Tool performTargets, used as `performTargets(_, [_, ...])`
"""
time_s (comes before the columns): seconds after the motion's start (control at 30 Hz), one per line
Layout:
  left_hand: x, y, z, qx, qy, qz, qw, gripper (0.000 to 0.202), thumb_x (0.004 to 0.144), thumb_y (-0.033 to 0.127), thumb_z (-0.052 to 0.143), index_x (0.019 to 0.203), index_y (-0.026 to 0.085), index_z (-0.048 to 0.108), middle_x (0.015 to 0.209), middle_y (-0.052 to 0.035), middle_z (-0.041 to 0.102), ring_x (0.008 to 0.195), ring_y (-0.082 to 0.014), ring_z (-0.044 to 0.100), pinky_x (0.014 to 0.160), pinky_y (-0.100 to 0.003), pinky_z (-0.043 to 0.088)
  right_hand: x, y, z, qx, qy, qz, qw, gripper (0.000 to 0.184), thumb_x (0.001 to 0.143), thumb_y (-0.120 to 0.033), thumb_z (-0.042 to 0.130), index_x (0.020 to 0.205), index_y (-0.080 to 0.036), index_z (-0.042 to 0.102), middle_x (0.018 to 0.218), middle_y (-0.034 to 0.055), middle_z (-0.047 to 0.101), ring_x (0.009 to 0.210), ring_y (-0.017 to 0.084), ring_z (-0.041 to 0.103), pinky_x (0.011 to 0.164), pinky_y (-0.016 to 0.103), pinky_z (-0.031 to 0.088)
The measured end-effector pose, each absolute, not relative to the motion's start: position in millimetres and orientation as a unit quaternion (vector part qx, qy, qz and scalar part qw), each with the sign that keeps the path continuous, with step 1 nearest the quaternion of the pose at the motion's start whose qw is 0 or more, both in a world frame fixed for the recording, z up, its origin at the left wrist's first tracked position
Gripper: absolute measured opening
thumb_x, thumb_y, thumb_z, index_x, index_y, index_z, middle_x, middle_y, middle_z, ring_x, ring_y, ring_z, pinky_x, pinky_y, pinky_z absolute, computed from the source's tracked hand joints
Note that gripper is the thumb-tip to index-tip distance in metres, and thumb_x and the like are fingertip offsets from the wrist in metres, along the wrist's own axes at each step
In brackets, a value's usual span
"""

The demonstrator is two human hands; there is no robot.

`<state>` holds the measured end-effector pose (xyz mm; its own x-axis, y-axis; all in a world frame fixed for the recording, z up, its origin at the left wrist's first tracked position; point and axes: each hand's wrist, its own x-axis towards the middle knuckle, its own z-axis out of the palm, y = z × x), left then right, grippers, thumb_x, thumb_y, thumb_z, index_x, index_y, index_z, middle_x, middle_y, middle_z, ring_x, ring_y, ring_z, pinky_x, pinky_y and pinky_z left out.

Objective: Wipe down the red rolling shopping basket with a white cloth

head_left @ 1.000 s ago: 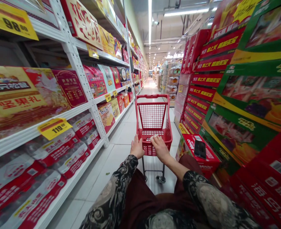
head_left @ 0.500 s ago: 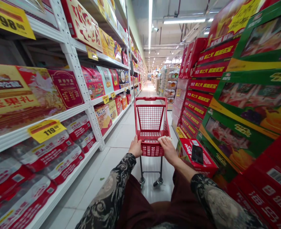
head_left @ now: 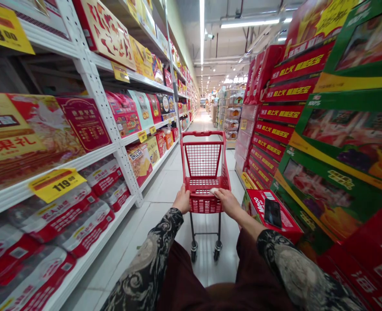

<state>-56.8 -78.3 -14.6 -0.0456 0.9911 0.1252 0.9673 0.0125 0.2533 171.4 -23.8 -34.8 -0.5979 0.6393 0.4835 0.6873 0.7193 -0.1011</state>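
A small red shopping cart (head_left: pixel 203 160) stands upright in front of me in the aisle. My left hand (head_left: pixel 181 199) is closed on the left side of its near edge. At the right end of that edge is my right hand (head_left: pixel 228 202), fingers bent over a crumpled white wad (head_left: pixel 214 190) that looks like tissue, pressed against the cart. Only a bit of the wad shows past the fingers. The cart's plastic basket (head_left: pixel 204 185) has nothing visible in it. Below it are thin dark legs with two caster wheels (head_left: pixel 217 251) in view.
White shelving (head_left: pixel 113 151) with gift boxes and packs of bottled water (head_left: pixel 89 216) runs along the left. On the right rise stacked red drink cartons (head_left: pixel 275 113) and green fruit boxes (head_left: pixel 342 134). A dark phone (head_left: pixel 272 213) lies on a red carton (head_left: pixel 288 222). Tiled floor (head_left: pixel 160 190) leads ahead.
The cart and both hands have shifted slightly left in view. The shelves and stacks on both sides have slid outward and nearer. The caster wheels have turned straighter. Both hands stay on the cart.
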Motion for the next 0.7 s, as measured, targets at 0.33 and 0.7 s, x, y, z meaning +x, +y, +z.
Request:
performTargets(0.33, [-67, -91, -14, 0.710, 0.685, 0.147, 0.073, 0.035, 0.070, 0.014, 0.057, 0.105, 0.014, 0.052, 0.146, -0.0159, 0.019, 0.131, -0.0253, 0.030, 0.107, -0.040, 0.028, 125, -62, -40, -0.343, -0.893, -0.103, 0.272, 0.037, 0.087, -0.013, 0.041, 0.122, -0.018, 0.050, 0.123, 0.0117, 0.054, 0.118, 0.025, 0.042, 0.096, 0.042, 0.035])
performTargets(0.7, [-79, -95, -9, 0.715, 0.674, 0.164, 0.091, 0.030, 0.073, 0.011, 0.052, 0.103, 0.015, 0.056, 0.146, -0.0117, 0.025, 0.131, -0.0238, 0.031, 0.106, -0.040, 0.030, 150, -46, -46, -0.287, -0.918, -0.127, 0.243, 0.047, 0.085, -0.009, 0.039, 0.130, -0.017, 0.043, 0.129, 0.0115, 0.049, 0.120, 0.024, 0.041, 0.096, 0.042, 0.037])
